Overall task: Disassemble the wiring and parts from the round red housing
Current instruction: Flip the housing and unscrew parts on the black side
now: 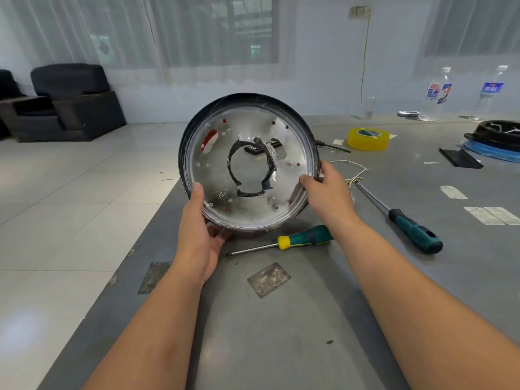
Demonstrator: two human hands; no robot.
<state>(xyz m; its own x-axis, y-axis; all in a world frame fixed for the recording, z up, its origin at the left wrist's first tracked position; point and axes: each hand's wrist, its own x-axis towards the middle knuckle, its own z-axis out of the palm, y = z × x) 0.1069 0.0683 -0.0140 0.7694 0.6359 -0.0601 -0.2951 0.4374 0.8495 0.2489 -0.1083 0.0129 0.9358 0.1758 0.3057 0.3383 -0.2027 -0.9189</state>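
Housing: I hold the round housing [249, 161] upright above the grey table [309, 319], in the centre of the frame, its silvery inner face turned toward me. The rim is dark; red shows through small holes and a slot at the upper left of the disc.
Centre opening: a large round hole edged with torn black tape [267, 156] — through it I see the table and a small dark object beyond.
Left hand: my left hand [201, 235] grips the lower left rim, thumb pressed on the inner face, fingers curled under the edge.
Right hand: my right hand [327, 190] clamps the right rim, thumb on the inner face, fingers wrapped behind.
Wiring: a loose white wire [356, 171] lies on the table just right of my right hand, apart from the housing.
Tools: a screwdriver with a yellow and green handle [305, 239] lies below the housing, between my forearms; a longer one with a green and black handle [413, 230] lies at the right.
Table, upper right: a roll of yellow tape [368, 139], two clear bottles [436, 94] and a black round part on a blue ring [495, 136] at the frame edge.
Near edge: a small metal plate [268, 280] lies flat on the table below centre.
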